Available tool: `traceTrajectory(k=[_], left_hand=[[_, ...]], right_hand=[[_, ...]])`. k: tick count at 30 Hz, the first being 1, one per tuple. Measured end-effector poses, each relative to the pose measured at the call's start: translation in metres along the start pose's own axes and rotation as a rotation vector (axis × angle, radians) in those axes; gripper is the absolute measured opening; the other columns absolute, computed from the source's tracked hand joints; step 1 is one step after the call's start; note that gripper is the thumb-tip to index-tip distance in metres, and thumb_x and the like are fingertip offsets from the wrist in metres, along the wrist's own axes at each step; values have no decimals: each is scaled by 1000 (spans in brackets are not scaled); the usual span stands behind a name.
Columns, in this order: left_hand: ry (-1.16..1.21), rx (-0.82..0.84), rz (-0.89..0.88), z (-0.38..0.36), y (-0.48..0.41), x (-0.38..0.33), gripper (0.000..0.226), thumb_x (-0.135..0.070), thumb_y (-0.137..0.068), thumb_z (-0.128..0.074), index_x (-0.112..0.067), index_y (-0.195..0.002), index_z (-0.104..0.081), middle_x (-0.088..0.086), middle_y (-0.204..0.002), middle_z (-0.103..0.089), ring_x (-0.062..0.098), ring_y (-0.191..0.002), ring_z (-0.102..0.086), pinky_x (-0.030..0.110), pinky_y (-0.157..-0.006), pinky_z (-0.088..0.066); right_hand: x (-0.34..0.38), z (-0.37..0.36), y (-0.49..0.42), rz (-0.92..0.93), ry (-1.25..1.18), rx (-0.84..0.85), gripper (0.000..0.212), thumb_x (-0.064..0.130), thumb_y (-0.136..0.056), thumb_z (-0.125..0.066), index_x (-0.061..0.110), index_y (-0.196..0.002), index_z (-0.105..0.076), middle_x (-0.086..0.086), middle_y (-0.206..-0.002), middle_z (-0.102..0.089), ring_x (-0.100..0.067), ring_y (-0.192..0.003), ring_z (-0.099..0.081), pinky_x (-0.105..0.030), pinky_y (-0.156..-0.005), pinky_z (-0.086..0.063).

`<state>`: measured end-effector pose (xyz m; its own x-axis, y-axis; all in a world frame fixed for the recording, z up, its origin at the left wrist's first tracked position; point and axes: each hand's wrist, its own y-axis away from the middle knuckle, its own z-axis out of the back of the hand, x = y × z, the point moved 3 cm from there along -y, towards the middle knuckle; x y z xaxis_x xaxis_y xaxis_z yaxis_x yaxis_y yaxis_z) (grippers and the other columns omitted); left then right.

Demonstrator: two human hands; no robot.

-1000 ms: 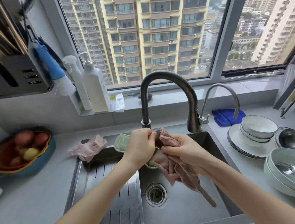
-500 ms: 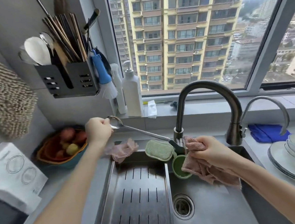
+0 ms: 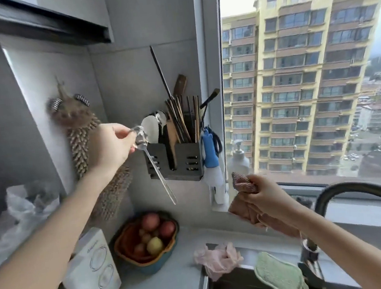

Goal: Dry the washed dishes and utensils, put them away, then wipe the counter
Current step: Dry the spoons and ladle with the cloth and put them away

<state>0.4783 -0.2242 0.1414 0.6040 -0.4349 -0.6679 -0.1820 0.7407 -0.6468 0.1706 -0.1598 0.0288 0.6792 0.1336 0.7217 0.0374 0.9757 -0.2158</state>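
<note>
Two hands are up and well apart. My left hand [image 3: 114,148] pinches the spoon [image 3: 140,137] by its bowl, just in front of the black utensil holder [image 3: 186,160] on the wall. The spoon's long handle slants down and to the right, tip lowest. The left arm reaches up, wrist bent. My right hand [image 3: 264,196] sits lower by the window, clenched around the bunched pink cloth [image 3: 243,182].

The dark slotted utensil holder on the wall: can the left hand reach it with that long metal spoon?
Probably yes. The left hand pinches the long metal spoon close beside the dark slotted utensil holder, with nothing between them.
</note>
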Motion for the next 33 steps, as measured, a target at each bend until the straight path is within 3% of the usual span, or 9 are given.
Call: traceTrajectory(k=[3, 6, 12, 17, 22, 25, 27, 30, 33], left_hand=[[-77, -160, -181, 19, -43, -21, 20, -18, -84, -62, -5, -72, -71, 10, -60, -67, 26, -58, -67, 37, -63, -55], [-113, -266, -295, 21, -76, -33, 21, -17, -84, -59, -4, -73, -72, 14, -65, -70, 26, -63, -67, 37, -65, -53], [-262, -288, -362, -3, -117, -26, 21, -21, -85, -56, -7, -82, -71, 16, -74, -70, 34, -70, -64, 40, -63, -50], [-362, -236, -369, -21, -123, -16, 18, -13, -87, -59, 0, -88, -71, 22, -82, -70, 38, -77, -63, 37, -65, -43], [-358, -107, -220, -43, -129, 16, 15, -12, -85, -63, 0, -84, -72, 21, -81, -70, 37, -76, -63, 35, -66, -45], [-344, 48, -113, -60, -125, 35, 13, -13, -82, -67, -3, -87, -74, 17, -87, -72, 33, -84, -66, 33, -71, -49], [-334, 126, -41, -69, -119, 44, 14, -14, -81, -70, -5, -91, -75, 15, -91, -72, 31, -89, -66, 31, -76, -49], [-349, 45, -34, -66, -103, 39, 23, -19, -79, -72, -8, -99, -73, 18, -98, -70, 33, -94, -64, 33, -80, -47], [-260, -112, -207, -64, -51, 8, 27, -34, -77, -72, -13, -94, -73, 14, -89, -65, 33, -82, -62, 35, -76, -47]], right_hand=[[25, -10, -30, 37, 43, -20, 13, 11, -84, -62, 20, -94, -64, -1, -82, -67, -20, -76, -61, -38, -73, -49], [44, -17, -50, 57, 102, -34, 15, 11, -84, -60, 15, -99, -64, -2, -89, -67, -21, -84, -61, -33, -74, -47], [64, -27, -67, 81, 116, -17, 9, 15, -87, -62, 15, -96, -61, 4, -84, -61, -18, -84, -59, -35, -77, -50], [65, -33, -68, 93, 107, -18, 8, 15, -86, -63, 18, -91, -57, 6, -82, -58, -18, -85, -58, -33, -77, -47], [56, -35, -65, 57, -20, -3, 15, 11, -84, -64, 15, -96, -57, 3, -80, -60, -25, -80, -64, -42, -75, -52], [53, -31, -60, 24, -188, 2, 19, 9, -88, -62, 14, -105, -56, 1, -73, -60, -11, -58, -61, -23, -53, -50], [50, -27, -58, -9, -277, -2, 18, 14, -90, -62, 16, -107, -58, 0, -79, -63, -11, -67, -62, -20, -59, -50], [40, -19, -48, -72, -414, 5, 11, 19, -91, -62, 18, -102, -60, -6, -91, -65, -16, -82, -63, -30, -75, -53], [27, -9, -26, -172, -753, 49, 13, 15, -93, -57, 9, -104, -60, -11, -89, -65, -17, -74, -65, -27, -61, -56]])
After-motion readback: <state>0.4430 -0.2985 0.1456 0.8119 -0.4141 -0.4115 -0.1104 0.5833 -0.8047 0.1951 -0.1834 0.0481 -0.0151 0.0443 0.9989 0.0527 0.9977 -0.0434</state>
